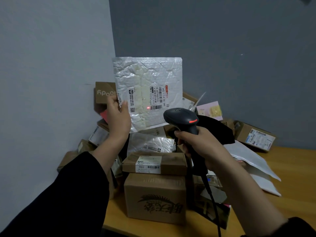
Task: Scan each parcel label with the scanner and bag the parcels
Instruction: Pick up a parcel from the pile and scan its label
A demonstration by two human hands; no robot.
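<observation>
Right grip clenched scanner, left grip pinched mailer; red dot sat beside barcode, aim probably needed nudging frame-right.

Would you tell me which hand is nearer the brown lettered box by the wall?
Left. The left hand, holding the mailer, overlaps the brown box; the right hand grips the scanner farther right.
</observation>
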